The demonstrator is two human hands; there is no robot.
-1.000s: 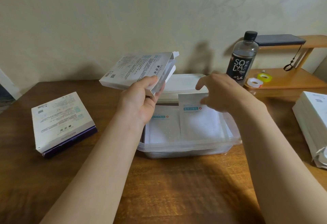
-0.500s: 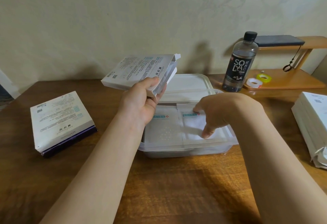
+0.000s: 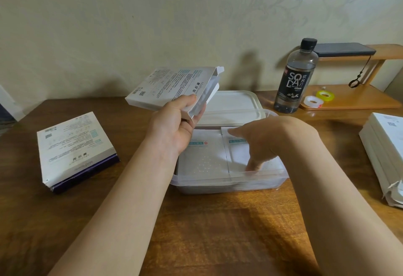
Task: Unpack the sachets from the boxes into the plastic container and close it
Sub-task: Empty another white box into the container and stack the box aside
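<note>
A clear plastic container [image 3: 261, 178] sits mid-table with white sachets [image 3: 205, 155] lying flat inside, side by side. My left hand [image 3: 174, 127] holds an opened white box [image 3: 172, 88] in the air above the container's back left, its flap end facing right. My right hand [image 3: 261, 142] reaches down into the container's right half, fingers spread and pressing on the right sachet [image 3: 238, 153]. The white lid [image 3: 231, 107] lies flat just behind the container.
Another white box with a purple side [image 3: 74, 147] lies on the left of the wooden table. A stack of white boxes [image 3: 386, 158] sits at the right edge. A soda bottle [image 3: 294, 77] and tape rolls [image 3: 318, 99] stand on a wooden shelf at the back right.
My right hand has moved down from above the container onto the right sachet, laying it flat. My left hand and its box have barely moved.
</note>
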